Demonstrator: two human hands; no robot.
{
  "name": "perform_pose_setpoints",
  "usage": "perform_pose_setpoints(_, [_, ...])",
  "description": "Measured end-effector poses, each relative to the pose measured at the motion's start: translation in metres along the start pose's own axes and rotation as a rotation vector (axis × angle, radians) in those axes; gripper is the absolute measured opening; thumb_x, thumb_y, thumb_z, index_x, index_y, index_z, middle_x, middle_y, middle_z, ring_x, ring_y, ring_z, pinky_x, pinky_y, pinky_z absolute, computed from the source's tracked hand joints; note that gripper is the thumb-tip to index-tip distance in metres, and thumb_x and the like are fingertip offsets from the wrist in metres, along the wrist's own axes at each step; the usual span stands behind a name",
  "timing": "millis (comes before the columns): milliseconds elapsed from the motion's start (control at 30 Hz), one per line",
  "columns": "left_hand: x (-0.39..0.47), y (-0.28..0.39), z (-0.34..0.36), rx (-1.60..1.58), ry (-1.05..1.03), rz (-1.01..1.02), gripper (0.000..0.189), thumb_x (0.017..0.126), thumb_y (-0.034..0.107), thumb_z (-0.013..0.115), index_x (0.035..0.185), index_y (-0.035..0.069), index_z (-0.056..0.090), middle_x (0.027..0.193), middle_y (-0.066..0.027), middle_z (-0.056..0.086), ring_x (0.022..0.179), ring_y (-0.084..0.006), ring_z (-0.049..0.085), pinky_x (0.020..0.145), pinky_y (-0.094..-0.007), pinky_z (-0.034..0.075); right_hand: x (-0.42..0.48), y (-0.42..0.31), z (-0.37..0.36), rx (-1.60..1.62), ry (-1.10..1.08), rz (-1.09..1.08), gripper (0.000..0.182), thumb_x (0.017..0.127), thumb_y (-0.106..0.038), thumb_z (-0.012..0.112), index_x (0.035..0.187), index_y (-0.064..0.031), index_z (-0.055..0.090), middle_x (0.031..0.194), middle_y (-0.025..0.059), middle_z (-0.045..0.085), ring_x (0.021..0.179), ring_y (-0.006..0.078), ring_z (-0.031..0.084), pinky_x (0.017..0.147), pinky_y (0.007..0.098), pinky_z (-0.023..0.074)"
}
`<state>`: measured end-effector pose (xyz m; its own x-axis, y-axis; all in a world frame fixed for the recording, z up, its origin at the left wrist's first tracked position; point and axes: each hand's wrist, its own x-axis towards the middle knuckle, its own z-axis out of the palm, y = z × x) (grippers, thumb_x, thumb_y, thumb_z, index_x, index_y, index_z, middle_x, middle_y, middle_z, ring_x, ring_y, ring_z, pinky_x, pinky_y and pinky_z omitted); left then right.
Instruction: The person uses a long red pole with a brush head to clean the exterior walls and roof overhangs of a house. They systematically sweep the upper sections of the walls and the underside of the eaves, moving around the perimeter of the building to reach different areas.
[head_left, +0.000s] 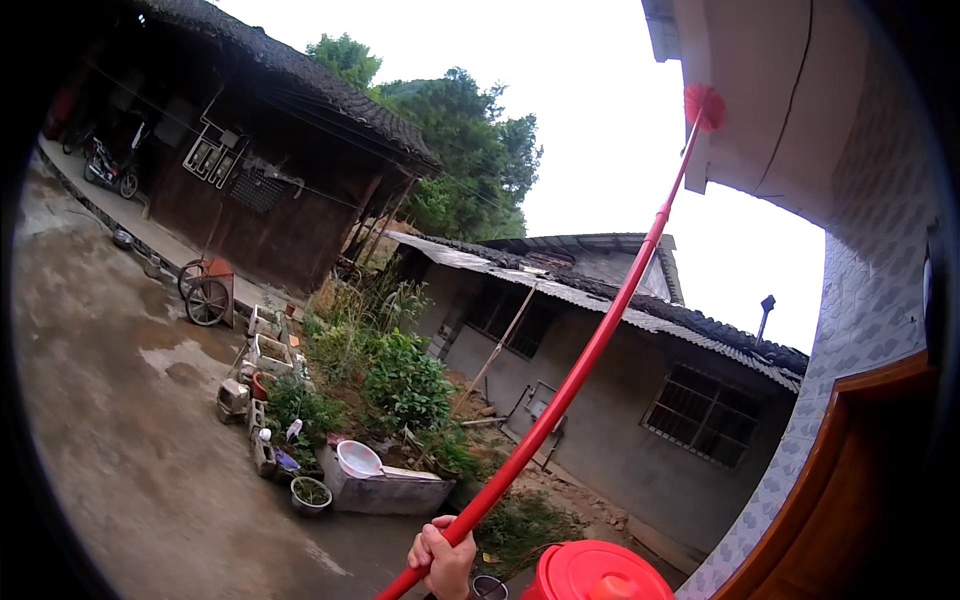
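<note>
My right hand (444, 556) is closed around a long red telescopic pole (555, 409) at the bottom centre. The pole slants up to the right, past the roofs. At its far end a round red bristle brush head (705, 106) is against or close to the pale underside of the eave (772, 97); contact cannot be told. My left hand is out of view, and the pole's lower end runs past the bottom edge of the picture.
A red lidded plastic bucket (604, 574) stands right of my hand. Ahead are a concrete-edged planting bed (390, 491) with a plastic basin (359, 459) and a potted plant (310, 493). A tiled wall (795, 465) and wooden door frame (817, 457) rise at right; a two-wheeled cart (208, 298) stands left.
</note>
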<state>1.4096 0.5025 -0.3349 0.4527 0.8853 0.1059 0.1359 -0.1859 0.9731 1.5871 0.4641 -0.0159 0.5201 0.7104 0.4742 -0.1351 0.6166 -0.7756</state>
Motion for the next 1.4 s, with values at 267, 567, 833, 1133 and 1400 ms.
perform_pose_setpoints(267, [-0.056,-0.093,-0.020,-0.139,0.078,-0.102,0.029,0.073,0.018,0.068,0.098,0.005,0.061,0.075,-0.0052,0.060,0.069,-0.0156,0.057,0.064,-0.0330,0.048,0.008,-0.019,0.101,-0.068,-0.234,-0.092,0.019,0.087,0.002,0.051,0.101,-0.0031,0.040,0.064,0.0032,0.043,0.045,0.0101,0.042,0.041,0.0266,0.0404])
perform_pose_setpoints(567, [-0.077,-0.104,-0.032,-0.144,0.088,-0.101,0.029,0.072,0.018,0.068,0.097,0.006,0.061,0.076,-0.0077,0.061,0.070,-0.0192,0.058,0.064,-0.0346,0.048,-0.022,-0.024,0.094,0.024,-0.250,-0.067,0.019,0.083,0.005,0.051,0.098,-0.0034,0.044,0.060,0.0038,0.044,0.043,0.0115,0.042,0.039,0.0276,0.0399])
perform_pose_setpoints(833, [-0.069,-0.001,-0.043,-0.072,-0.054,-0.019,0.029,0.069,0.016,0.066,0.096,0.007,0.062,0.077,-0.0152,0.063,0.074,-0.0274,0.062,0.066,-0.0387,0.049,0.012,-0.070,0.042,-0.044,-0.050,-0.141,0.012,0.083,0.000,0.051,0.092,-0.0055,0.045,0.058,0.0019,0.038,0.041,0.0110,0.039,0.036,0.0267,0.0381])
perform_pose_setpoints(1133, [-0.047,-0.060,-0.018,0.093,0.107,0.174,0.022,0.068,0.017,0.066,0.085,0.006,0.057,0.071,-0.0185,0.060,0.069,-0.0360,0.060,0.061,-0.0419,0.048,0.020,-0.081,0.067,-0.040,-0.124,-0.121,0.014,0.084,0.000,0.050,0.094,-0.0060,0.042,0.060,0.0024,0.039,0.043,0.0110,0.040,0.039,0.0275,0.0394])
perform_pose_setpoints(1400, [-0.071,-0.118,-0.007,-0.009,0.318,0.138,0.018,0.078,0.022,0.065,0.083,0.005,0.059,0.070,-0.0170,0.059,0.066,-0.0299,0.058,0.062,-0.0394,0.046,-0.044,-0.042,0.131,0.063,-0.493,0.017,0.020,0.086,0.005,0.050,0.102,-0.0038,0.042,0.065,0.0033,0.044,0.046,0.0101,0.043,0.043,0.0267,0.0399])
